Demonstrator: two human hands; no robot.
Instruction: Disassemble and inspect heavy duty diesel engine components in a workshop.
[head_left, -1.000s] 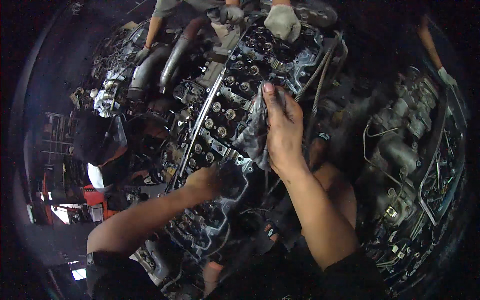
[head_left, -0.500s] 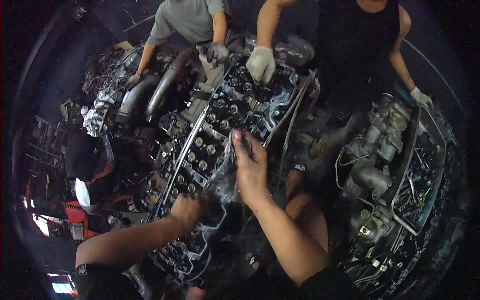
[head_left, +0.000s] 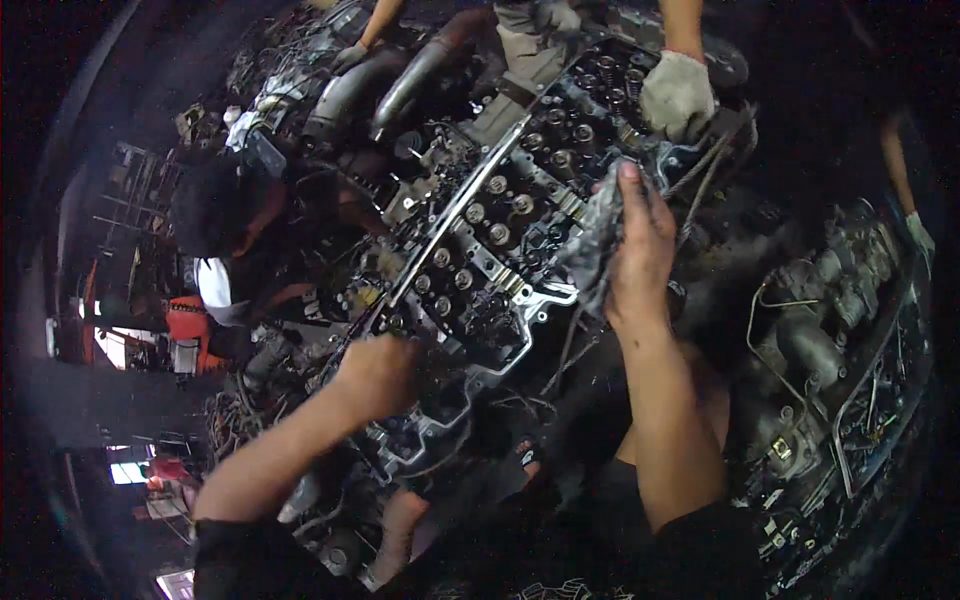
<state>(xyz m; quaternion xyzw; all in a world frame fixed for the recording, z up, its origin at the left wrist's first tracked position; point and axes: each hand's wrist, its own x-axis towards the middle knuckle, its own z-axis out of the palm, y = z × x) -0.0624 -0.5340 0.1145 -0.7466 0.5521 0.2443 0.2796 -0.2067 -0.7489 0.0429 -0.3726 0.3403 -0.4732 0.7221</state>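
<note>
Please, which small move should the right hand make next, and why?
I would perhaps wipe the pale metal rim lightly with the grey rag: the right hand holds the rag, and in this view it appears right beside the rim. Whether they touch, I cannot tell.

I see two metal pipes (head_left: 428,76) left of the frame's top centre, something red (head_left: 188,320) at left, and a tray (head_left: 843,455) with tools (head_left: 873,400) at right.
</note>
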